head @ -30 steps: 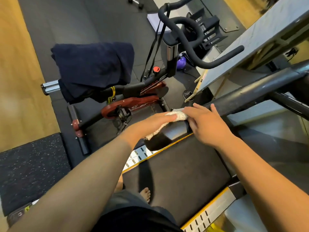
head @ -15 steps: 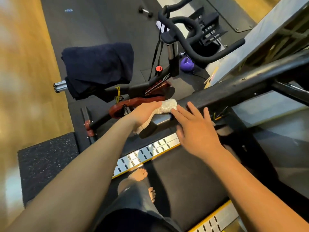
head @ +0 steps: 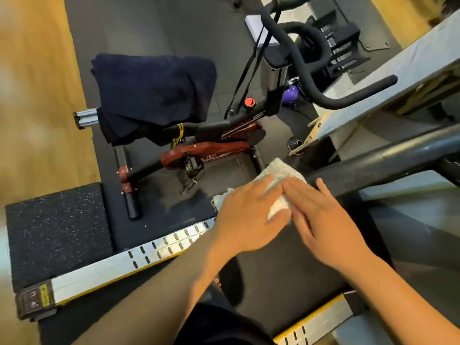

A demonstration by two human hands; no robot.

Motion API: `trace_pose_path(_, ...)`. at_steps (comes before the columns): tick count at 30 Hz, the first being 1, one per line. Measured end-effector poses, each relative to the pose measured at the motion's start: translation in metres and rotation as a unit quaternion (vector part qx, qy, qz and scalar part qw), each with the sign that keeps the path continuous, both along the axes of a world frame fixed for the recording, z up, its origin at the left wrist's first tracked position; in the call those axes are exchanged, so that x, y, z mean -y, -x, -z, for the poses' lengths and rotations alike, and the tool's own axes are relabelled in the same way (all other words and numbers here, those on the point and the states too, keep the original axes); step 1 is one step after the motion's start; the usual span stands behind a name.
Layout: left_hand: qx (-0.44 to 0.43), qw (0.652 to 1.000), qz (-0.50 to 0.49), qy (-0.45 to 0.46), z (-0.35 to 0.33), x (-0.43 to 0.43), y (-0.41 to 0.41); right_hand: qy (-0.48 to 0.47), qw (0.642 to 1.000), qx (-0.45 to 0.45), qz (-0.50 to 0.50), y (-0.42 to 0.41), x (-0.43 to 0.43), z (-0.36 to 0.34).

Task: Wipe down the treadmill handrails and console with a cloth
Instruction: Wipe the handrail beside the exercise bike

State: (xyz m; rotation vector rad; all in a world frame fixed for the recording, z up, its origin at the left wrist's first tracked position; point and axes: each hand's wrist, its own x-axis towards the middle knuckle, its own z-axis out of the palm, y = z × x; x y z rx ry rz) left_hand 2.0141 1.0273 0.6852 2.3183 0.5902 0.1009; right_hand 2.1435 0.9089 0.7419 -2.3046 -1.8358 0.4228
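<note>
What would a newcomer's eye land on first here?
Two hands, left hand and right hand, pressing a white cloth onto the near end of the dark handrail, centre frame. Behind them stands a red exercise bike, dark towel draped over its seat.

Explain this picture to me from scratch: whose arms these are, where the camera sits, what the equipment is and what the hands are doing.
The camera is worn on a person's head and looks down, so the two bare arms are their own. They stand on a treadmill: the dark belt lies below, with silver side rails along its edges. The left hand and right hand both lie with straight fingers on a white cloth, pressing it onto the end of the black handrail. Beside the treadmill stands a red and black exercise bike with a dark blue towel draped over its seat. The floor there is a black mat over wood.
</note>
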Motion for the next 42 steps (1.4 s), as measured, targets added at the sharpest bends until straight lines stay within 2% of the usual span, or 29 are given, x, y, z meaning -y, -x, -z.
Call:
trace_pose_path(2, -0.055, 0.992, 0.039, 0.109, 0.002, -0.022, -0.014, -0.003, 1.0, 0.017, 0.016, -0.003, -0.006, 0.001)
trace_pose_path(4, -0.098, 0.956, 0.048, 0.272, 0.003, -0.042, -0.026, 0.002, 0.998, 0.044, 0.039, -0.007, -0.016, -0.001)
trace_pose_path(5, -0.109, 0.946, 0.044, 0.303, 0.004, -0.046, -0.029, 0.0, 0.997, 0.055, 0.05, -0.007, -0.019, -0.003)
trace_pose_path(6, -0.12, 0.95, 0.052, 0.284, 0.001, -0.045, -0.028, -0.004, 0.996, 0.064, 0.056, -0.006, -0.017, -0.005)
trace_pose_path(8, -0.113, 0.978, 0.07, 0.159, -0.005, -0.033, -0.017, -0.007, 0.996, 0.06, 0.07, -0.003, -0.008, -0.007)
trace_pose_path(10, -0.066, 0.994, 0.07, 0.043, -0.01, -0.013, 0.004, -0.024, 0.995, 0.042, 0.084, 0.004, 0.002, -0.01)
trace_pose_path(12, -0.039, 0.997, 0.067, 0.002, -0.009, -0.004, 0.013, -0.04, 0.995, 0.043, 0.086, 0.009, 0.005, -0.013)
trace_pose_path(14, -0.046, 0.996, 0.071, 0.034, -0.004, -0.015, 0.001, -0.042, 0.994, 0.054, 0.088, 0.005, -0.004, -0.011)
trace_pose_path(16, -0.096, 0.983, 0.095, 0.127, 0.004, -0.033, -0.03, -0.027, 0.992, 0.07, 0.102, -0.005, -0.014, -0.004)
trace_pose_path(17, -0.12, 0.965, 0.114, 0.203, 0.01, -0.042, -0.044, -0.012, 0.99, 0.077, 0.116, -0.011, -0.019, 0.0)
trace_pose_path(19, -0.124, 0.907, 0.097, 0.391, 0.024, -0.055, -0.062, 0.035, 0.985, 0.077, 0.148, -0.023, -0.031, 0.007)
trace_pose_path(21, -0.106, 0.858, 0.068, 0.497, 0.03, -0.058, -0.066, 0.087, 0.98, 0.076, 0.16, -0.032, -0.042, 0.009)
trace_pose_path(22, -0.109, 0.858, 0.072, 0.496, 0.026, -0.058, -0.063, 0.106, 0.978, 0.082, 0.158, -0.033, -0.045, 0.008)
trace_pose_path(23, -0.12, 0.878, 0.087, 0.456, 0.021, -0.059, -0.058, 0.118, 0.977, 0.091, 0.15, -0.031, -0.045, 0.004)
trace_pose_path(26, -0.125, 0.955, 0.122, 0.241, -0.001, -0.049, -0.029, 0.097, 0.984, 0.086, 0.119, -0.013, -0.032, -0.012)
trace_pose_path(29, -0.104, 0.985, 0.091, 0.105, -0.021, -0.022, -0.003, 0.069, 0.989, 0.058, 0.119, 0.01, -0.011, -0.023)
trace_pose_path(31, -0.113, 0.988, 0.073, 0.079, -0.02, -0.016, -0.007, 0.068, 0.987, 0.053, 0.137, 0.011, -0.007, -0.022)
trace_pose_path(35, -0.13, 0.967, 0.106, 0.19, -0.013, -0.039, -0.027, 0.083, 0.981, 0.059, 0.167, 0.005, -0.018, -0.015)
trace_pose_path(36, -0.134, 0.968, 0.103, 0.185, -0.014, -0.039, -0.027, 0.08, 0.98, 0.055, 0.175, 0.006, -0.018, -0.014)
trace_pose_path(39, -0.129, 0.983, 0.088, 0.095, -0.021, -0.017, -0.017, 0.076, 0.98, 0.052, 0.176, 0.007, -0.023, -0.02)
trace_pose_path(42, -0.087, 0.993, 0.076, 0.017, -0.02, -0.004, -0.015, 0.049, 0.99, 0.03, 0.131, 0.003, -0.043, -0.034)
